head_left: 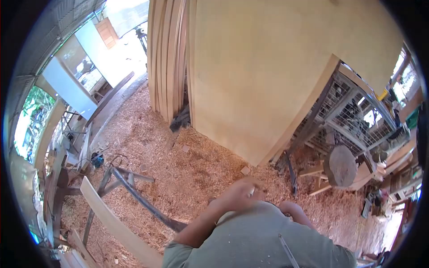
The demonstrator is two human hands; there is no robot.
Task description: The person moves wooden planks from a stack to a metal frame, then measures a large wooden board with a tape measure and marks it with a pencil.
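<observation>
My left hand (243, 195) is raised in front of my chest, its fingers curled and smeared by motion. A small white item (251, 192) shows between the fingers, too small to name. Only part of my right arm (296, 211) shows beside the green shirt (250, 236); the hand itself is hidden. On the shirt front lies a slim grey pointed tool (287, 250). Beyond the left hand, a small wood block (245, 170) lies on the shavings.
A large wooden panel (254, 80) stands ahead, with upright boards (167, 58) to its left. Wood shavings (147, 178) cover the floor. Left are a curved plank (116, 223) and a dark curved bar (143, 199). A round wood slab (342, 166) and wire-mesh frame (353, 111) stand right.
</observation>
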